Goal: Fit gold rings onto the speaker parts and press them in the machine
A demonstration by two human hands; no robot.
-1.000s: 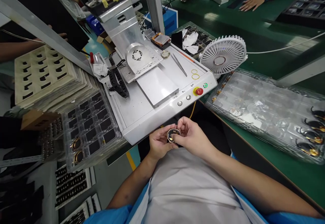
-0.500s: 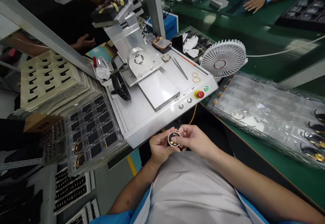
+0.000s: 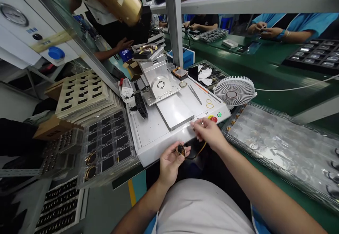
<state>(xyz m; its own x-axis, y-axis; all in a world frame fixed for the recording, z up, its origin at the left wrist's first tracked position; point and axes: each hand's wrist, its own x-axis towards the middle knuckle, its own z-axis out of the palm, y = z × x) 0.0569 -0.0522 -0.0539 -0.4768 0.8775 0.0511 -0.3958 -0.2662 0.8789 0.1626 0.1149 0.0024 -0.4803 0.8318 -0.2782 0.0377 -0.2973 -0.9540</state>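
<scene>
My left hand [image 3: 169, 165] grips a round watch case [image 3: 181, 151] with a gold rim and dark inside, in front of the machine's white base. My right hand [image 3: 209, 132] is up and apart from the case, over the front edge of the base, close to the silver buttons. Its fingers are pinched together; what they hold, if anything, is too small to make out. On the base lie tweezers [image 3: 195, 94] and thin yellow rings [image 3: 209, 105]. A metal fixture [image 3: 161, 85] with a round seat stands behind a bare metal plate [image 3: 174, 112].
A red emergency button [image 3: 213, 119] sits at the base's right corner, with a white fan [image 3: 234, 92] beyond. Clear plastic trays [image 3: 275, 142] lie right; a tray of dark parts [image 3: 106, 138] and stacked cream trays [image 3: 82, 92] stand left. Other people's hands [image 3: 267, 32] work across the green table.
My right hand has left the watch case and moved up and forward to the base's edge. My left hand keeps the case, now tilted. The head view has tipped upward.
</scene>
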